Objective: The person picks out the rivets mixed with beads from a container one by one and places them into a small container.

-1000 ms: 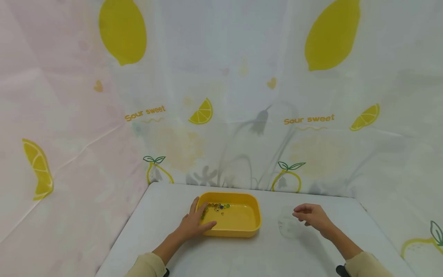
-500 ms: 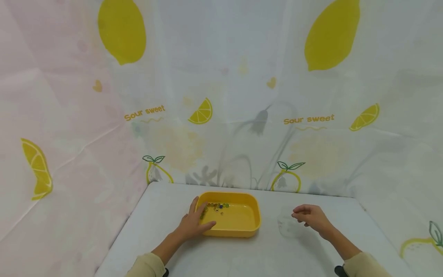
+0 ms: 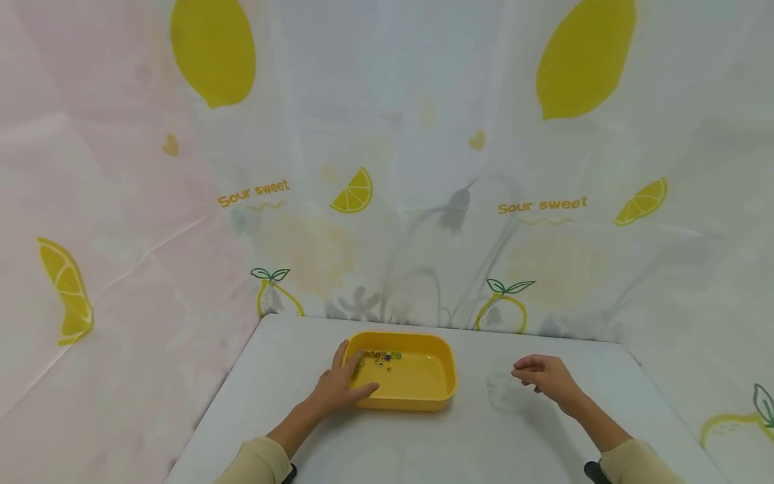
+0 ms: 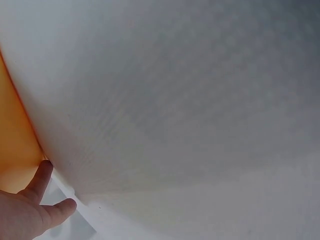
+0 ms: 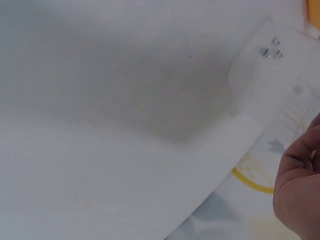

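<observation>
In the head view, a yellow plastic tray (image 3: 417, 405) stands on the table. Several coloured marbles (image 3: 377, 355) and a few small clear pieces (image 3: 381, 364) lie along its back left inside. My left hand (image 3: 335, 386) rests on the tray's left end, its fingers spread and fairly straight, the thumb over the near rim. A clear plastic cup (image 3: 504, 396) stands to the tray's right. My right hand (image 3: 550, 380) has curled fingers pinching at the cup's upper rim; its fingertips are cut off in the right wrist view. There, small shiny pieces (image 5: 271, 50) show near the cup's bottom.
The white table (image 3: 447, 450) ends at a fabric backdrop (image 3: 387, 269) printed with lemons. Hanging fabric also encloses the left and right sides. Tray and cup stand apart, with a strip of tabletop between them.
The head view has shifted slightly, so everything sits a few pixels higher. Neither hand visibly moves, and the tray, marbles and cup keep their places.
</observation>
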{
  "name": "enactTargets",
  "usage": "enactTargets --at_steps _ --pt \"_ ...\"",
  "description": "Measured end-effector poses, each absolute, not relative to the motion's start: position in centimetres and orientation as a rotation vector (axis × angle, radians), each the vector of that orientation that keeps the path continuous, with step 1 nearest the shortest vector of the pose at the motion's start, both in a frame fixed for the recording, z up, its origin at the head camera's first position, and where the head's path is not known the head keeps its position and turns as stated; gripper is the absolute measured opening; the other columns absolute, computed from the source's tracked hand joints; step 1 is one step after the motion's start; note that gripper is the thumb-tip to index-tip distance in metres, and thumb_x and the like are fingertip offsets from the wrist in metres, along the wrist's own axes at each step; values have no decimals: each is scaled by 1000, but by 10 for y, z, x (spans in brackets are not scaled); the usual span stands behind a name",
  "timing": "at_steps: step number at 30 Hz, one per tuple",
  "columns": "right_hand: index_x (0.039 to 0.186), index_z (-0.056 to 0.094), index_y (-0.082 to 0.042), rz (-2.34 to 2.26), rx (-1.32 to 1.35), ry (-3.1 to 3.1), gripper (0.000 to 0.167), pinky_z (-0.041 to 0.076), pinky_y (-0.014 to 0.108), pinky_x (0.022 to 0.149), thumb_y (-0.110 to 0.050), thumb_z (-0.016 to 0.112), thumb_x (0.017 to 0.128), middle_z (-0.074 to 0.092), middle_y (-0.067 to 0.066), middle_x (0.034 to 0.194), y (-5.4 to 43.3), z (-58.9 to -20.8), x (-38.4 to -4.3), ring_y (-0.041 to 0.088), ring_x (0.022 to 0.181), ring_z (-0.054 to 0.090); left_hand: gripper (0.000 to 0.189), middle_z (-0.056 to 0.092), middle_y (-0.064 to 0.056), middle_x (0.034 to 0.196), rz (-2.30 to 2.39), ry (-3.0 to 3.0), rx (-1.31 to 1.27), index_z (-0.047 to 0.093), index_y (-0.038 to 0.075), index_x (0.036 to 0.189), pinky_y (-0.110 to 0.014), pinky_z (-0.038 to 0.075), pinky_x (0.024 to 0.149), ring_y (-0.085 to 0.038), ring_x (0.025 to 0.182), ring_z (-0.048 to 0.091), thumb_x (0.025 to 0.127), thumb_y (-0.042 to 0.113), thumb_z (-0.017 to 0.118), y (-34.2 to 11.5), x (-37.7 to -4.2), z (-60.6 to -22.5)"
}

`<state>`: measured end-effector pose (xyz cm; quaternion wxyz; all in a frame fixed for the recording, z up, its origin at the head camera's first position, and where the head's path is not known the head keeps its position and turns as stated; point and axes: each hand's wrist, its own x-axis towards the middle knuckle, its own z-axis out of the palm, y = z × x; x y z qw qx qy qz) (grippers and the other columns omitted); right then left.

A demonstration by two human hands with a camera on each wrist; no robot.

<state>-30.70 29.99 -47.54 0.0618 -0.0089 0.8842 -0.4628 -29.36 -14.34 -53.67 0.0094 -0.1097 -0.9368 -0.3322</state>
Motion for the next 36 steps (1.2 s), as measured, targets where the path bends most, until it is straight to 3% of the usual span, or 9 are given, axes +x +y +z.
enactTargets --at_steps 16,26,29,31,36 --pt "108 69 4 -1369 16 2681 27 49 32 65 -18 70 92 73 13 97 297 -476 -307 16 82 65 86 8 -21 164 -1020 -2937 -315 38 13 152 -71 31 105 -46 128 50 85 59 67 -145 -296 -538" --pt "114 68 2 -1376 -59 2896 33 53 26 65 -24 68 94 71 17 103 299 -458 -293 16 81 65 86 8 -21 164 -1037 -2948 -313 39 14 152 -69 31 106 -45 128 50 85 60 66 -142 -294 -539" --pt "121 64 0 -1174 -210 3099 40 55 33 69 -29 67 94 67 19 114 296 -456 -291 25 91 67 85 8 -21 164 -1026 -2944 -312 39 14 152 -69 32 105 -45 128 50 85 60 66 -142 -294 -538" --pt "129 58 0 -986 -329 3226 50 55 45 80 -34 67 94 59 22 126 292 -458 -291 36 106 63 85 8 -21 164 -1018 -2945 -308 39 14 152 -69 32 105 -45 127 51 86 60 66 -143 -295 -537" --pt "143 46 -2 -629 -541 3408 71 42 69 90 -42 70 89 40 30 145 280 -467 -295 52 121 50 85 9 -22 163 -1049 -2931 -320 39 13 151 -70 32 104 -47 126 51 85 58 68 -143 -294 -537"
